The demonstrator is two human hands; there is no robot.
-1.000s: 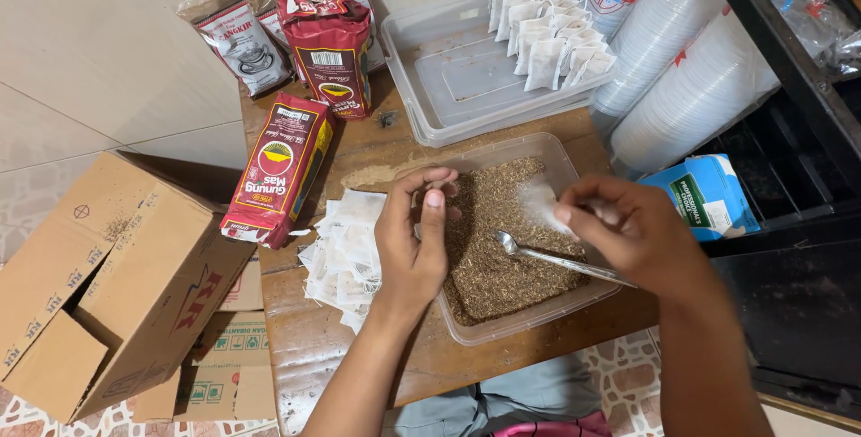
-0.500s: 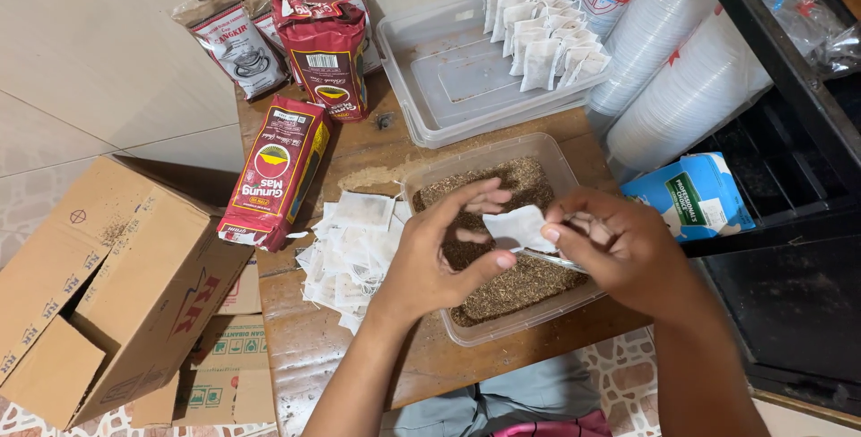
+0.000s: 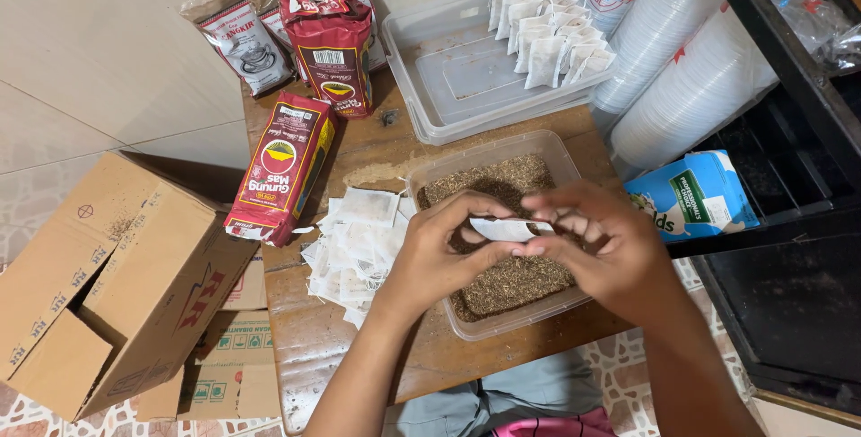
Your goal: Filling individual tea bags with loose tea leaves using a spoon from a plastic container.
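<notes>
Both hands meet over the clear plastic tub of brown loose tea (image 3: 502,249), and between them sits a small white paper filter sachet (image 3: 507,229). It is flat, thin and pale, a little crumpled at the edges, held level just above the tea. The left hand (image 3: 439,253) pinches its near edge with thumb and forefinger; the right hand (image 3: 596,244) grips the other end, fingers curled in over the top, so both are closed on the sachet. The tub rests on the wooden counter (image 3: 359,347), near its front edge. Just left of the tub lies a loose heap of empty white sachets (image 3: 350,244), touching its side. Beyond that heap a red foil tea packet (image 3: 282,168) lies flat. Behind the tub, a clear shallow tray (image 3: 448,78) carries a row of filled white sachets (image 3: 547,29) standing on edge at its far right corner. An open brown cardboard box (image 3: 108,284) sits on the floor to the left.
</notes>
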